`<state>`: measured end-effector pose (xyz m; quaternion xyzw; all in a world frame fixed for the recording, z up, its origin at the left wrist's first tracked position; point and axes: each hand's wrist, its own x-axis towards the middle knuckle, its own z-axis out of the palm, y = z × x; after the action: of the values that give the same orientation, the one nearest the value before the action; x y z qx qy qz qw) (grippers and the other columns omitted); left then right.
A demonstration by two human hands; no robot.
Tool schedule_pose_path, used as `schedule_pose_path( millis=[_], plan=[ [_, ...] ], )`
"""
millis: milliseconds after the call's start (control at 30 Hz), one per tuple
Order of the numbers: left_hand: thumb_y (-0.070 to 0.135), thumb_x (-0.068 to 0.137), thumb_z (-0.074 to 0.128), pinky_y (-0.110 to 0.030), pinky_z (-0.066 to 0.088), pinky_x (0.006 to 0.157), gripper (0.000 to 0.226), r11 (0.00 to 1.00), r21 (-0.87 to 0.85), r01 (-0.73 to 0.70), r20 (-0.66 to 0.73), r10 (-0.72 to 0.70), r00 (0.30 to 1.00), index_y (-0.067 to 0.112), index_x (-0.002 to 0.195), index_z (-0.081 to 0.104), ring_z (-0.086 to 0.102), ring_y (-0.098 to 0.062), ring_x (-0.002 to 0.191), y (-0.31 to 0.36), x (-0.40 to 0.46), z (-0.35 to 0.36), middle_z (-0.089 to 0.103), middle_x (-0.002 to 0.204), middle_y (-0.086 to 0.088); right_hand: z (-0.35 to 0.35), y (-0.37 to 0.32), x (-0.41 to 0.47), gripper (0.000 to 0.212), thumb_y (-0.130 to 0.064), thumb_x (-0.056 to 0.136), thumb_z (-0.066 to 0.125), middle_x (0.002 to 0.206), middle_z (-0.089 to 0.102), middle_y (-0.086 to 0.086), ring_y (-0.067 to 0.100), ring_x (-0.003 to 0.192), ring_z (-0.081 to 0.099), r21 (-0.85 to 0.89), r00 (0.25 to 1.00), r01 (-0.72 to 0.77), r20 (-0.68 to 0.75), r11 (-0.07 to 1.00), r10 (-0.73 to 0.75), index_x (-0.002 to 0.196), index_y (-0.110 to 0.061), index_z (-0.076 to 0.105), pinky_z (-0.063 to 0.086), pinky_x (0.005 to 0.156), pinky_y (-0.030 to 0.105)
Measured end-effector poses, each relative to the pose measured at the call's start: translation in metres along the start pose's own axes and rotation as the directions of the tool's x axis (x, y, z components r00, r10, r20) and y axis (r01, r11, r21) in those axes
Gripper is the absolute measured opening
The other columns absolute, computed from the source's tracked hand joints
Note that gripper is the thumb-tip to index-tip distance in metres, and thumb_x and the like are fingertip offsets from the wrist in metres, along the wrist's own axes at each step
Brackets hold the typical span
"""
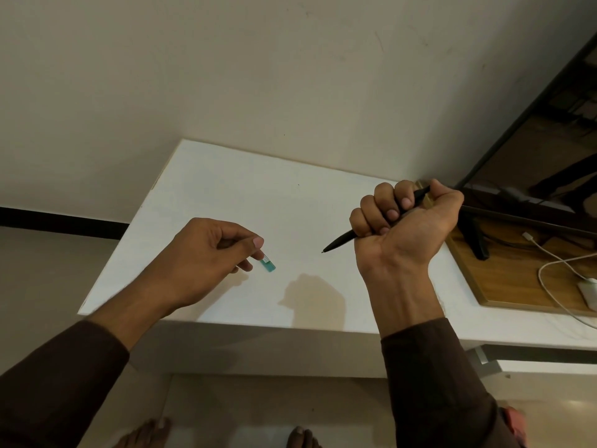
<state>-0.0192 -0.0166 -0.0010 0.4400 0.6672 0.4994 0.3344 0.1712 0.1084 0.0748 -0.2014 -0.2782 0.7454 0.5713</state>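
Note:
My right hand (407, 223) grips a black pen (340, 242) in a fist above the white table (226, 189), with the pen's tip pointing down and left. Over the table's left half, my left hand (206, 253) pinches a small teal, clear-ended piece (267, 262) between thumb and fingers. The piece hangs just above the tabletop, a hand's width to the left of the pen tip. Both forearms wear dark brown sleeves.
A wooden board (504, 279) lies at the table's right end, carrying a dark screen on a stand (478, 234) and a white cable with a charger (581, 286). A pale wall stands behind. My bare feet show on the floor below the table's front edge.

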Motion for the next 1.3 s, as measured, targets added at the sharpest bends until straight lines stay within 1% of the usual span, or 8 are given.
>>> schedule_pose_path(
  millis=[467, 633, 1300],
  plan=[
    [0.032, 0.097, 0.067, -0.027, 0.061, 0.078, 0.016, 1.000, 0.005, -0.003, 0.011, 0.003, 1.000, 0.026, 0.101, 0.082, 0.079, -0.007, 0.081, 0.0001, -0.0003, 0.0012, 0.083, 0.089, 0.016, -0.0005, -0.0001, -0.0009, 0.043, -0.040, 0.093, 0.036, 0.051, 0.023, -0.003, 0.013, 0.042, 0.013, 0.011, 1.000, 0.004, 0.002, 1.000, -0.004, 0.057, -0.018, 0.032, 0.016, 0.041, 0.023],
    [0.032, 0.097, 0.067, -0.028, 0.061, 0.080, 0.018, 1.000, 0.010, -0.003, 0.011, 0.003, 1.000, 0.024, 0.103, 0.082, 0.079, -0.007, 0.082, 0.0003, -0.0007, 0.0011, 0.083, 0.090, 0.015, 0.0004, -0.0009, -0.0009, 0.043, -0.040, 0.093, 0.035, 0.051, 0.023, -0.003, 0.013, 0.042, 0.013, 0.012, 1.000, 0.004, -0.005, 1.000, -0.004, 0.057, -0.018, 0.031, 0.016, 0.041, 0.022],
    [0.032, 0.097, 0.067, -0.025, 0.060, 0.076, 0.017, 1.000, 0.016, -0.019, 0.019, 0.019, 1.000, 0.025, 0.099, 0.082, 0.079, -0.006, 0.080, -0.0008, -0.0005, 0.0014, 0.083, 0.089, 0.016, 0.0004, -0.0012, -0.0013, 0.044, -0.041, 0.094, 0.036, 0.051, 0.023, -0.003, 0.013, 0.042, 0.014, 0.013, 1.000, 0.012, 0.005, 1.000, -0.012, 0.057, -0.018, 0.032, 0.017, 0.041, 0.022]
  ],
)
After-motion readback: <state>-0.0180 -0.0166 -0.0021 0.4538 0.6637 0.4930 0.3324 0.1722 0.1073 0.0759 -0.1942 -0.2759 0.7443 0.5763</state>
